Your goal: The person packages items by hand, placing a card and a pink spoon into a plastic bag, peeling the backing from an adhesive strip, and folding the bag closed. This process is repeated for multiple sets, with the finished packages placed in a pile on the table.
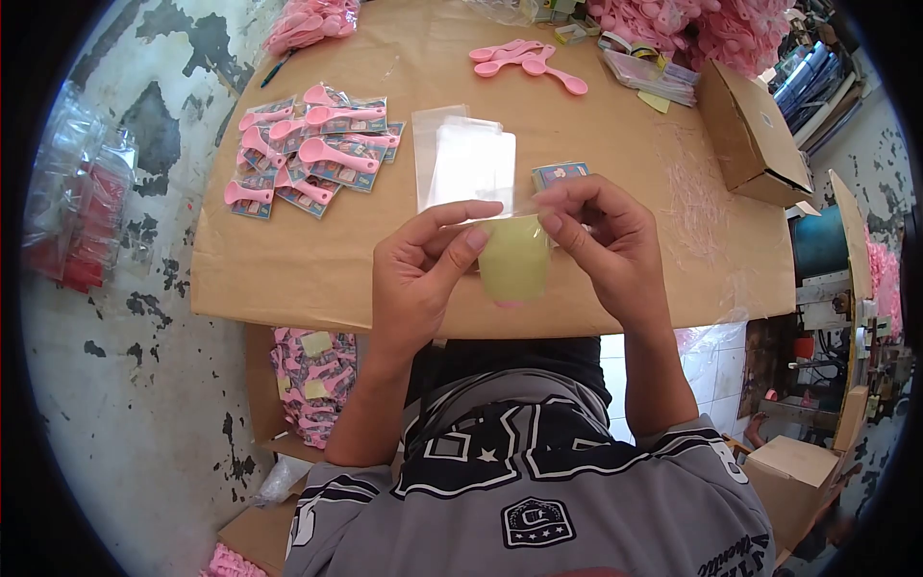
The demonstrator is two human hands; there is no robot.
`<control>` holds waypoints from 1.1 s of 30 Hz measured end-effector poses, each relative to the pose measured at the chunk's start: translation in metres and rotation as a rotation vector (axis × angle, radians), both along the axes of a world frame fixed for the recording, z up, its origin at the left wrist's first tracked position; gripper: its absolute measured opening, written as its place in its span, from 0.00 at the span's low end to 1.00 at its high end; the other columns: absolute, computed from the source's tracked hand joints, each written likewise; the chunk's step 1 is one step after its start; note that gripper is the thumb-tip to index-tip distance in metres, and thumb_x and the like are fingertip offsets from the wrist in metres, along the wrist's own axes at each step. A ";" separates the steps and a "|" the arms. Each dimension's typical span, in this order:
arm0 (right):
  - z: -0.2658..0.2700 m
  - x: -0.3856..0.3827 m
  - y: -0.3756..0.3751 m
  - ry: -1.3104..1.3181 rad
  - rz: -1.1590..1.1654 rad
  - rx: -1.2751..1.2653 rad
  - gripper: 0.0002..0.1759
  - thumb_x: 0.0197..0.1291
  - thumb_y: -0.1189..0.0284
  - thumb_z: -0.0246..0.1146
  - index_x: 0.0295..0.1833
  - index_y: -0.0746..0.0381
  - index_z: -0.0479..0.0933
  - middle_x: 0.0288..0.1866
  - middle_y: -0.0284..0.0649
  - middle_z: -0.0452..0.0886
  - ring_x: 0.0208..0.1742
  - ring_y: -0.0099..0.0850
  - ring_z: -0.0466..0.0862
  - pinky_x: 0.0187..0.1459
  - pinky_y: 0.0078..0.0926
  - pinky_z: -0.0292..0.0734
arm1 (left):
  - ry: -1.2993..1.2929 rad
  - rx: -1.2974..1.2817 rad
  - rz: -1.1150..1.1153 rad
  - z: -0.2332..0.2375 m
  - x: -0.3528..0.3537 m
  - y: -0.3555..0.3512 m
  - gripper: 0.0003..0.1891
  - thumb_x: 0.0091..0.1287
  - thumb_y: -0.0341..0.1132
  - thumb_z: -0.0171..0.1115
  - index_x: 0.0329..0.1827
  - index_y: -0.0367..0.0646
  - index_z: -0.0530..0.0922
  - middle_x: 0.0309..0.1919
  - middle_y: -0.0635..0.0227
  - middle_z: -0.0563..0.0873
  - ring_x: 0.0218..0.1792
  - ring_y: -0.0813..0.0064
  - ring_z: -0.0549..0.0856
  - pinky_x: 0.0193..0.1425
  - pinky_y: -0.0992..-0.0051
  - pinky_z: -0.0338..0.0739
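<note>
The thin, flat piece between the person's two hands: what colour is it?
Pale yellow-green; the thin, flat piece shows best in the head view.

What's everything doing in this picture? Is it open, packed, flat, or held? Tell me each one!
Left hand: pinching
Right hand: pinching
Yellow-green piece: held up between both hands
Packed pink spoons: bagged with printed cards, piled
Loose pink spoons: unbagged, lying together
Clear bags: flat, overlapping
Printed cards: lying flat, partly hidden
Pen: lying down
Box below the table: open, holding packed spoons
</note>
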State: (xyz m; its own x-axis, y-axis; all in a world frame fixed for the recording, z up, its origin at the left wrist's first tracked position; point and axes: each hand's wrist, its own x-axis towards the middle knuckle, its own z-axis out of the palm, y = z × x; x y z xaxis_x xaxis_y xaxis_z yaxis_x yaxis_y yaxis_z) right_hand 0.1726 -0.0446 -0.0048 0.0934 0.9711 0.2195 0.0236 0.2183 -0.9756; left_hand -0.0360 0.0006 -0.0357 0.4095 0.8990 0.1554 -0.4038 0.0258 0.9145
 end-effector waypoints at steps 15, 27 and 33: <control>0.017 0.020 -0.015 -0.267 0.085 0.163 0.06 0.62 0.83 0.69 0.44 0.64 0.87 0.44 0.34 0.82 0.35 0.15 0.75 0.32 0.16 0.64 | -0.119 0.086 -0.102 -0.012 0.000 0.005 0.09 0.75 0.21 0.66 0.55 0.34 0.79 0.42 0.62 0.92 0.43 0.78 0.90 0.50 0.76 0.87; 0.005 0.028 -0.015 -0.121 -0.146 0.124 0.16 0.68 0.82 0.72 0.55 0.61 0.75 0.46 0.29 0.81 0.39 0.11 0.76 0.38 0.10 0.68 | 0.270 0.912 0.643 0.025 -0.058 0.053 0.14 0.73 0.17 0.66 0.60 0.35 0.84 0.54 0.55 0.92 0.62 0.63 0.90 0.64 0.73 0.83; -0.005 0.053 -0.009 -0.366 -0.422 0.108 0.11 0.72 0.71 0.71 0.52 0.63 0.80 0.41 0.29 0.81 0.38 0.15 0.76 0.38 0.15 0.70 | 0.799 0.714 0.616 0.010 -0.083 0.070 0.14 0.70 0.24 0.66 0.58 0.38 0.83 0.55 0.58 0.90 0.63 0.62 0.87 0.64 0.64 0.80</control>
State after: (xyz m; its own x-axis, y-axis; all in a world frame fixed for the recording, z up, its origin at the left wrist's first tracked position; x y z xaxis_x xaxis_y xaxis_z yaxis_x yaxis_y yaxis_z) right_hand 0.2252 -0.0531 -0.0097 0.3676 0.8363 0.4068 0.4628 0.2149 -0.8600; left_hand -0.1188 0.0707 -0.0256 0.1538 0.7917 0.5912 0.5067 -0.5769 0.6407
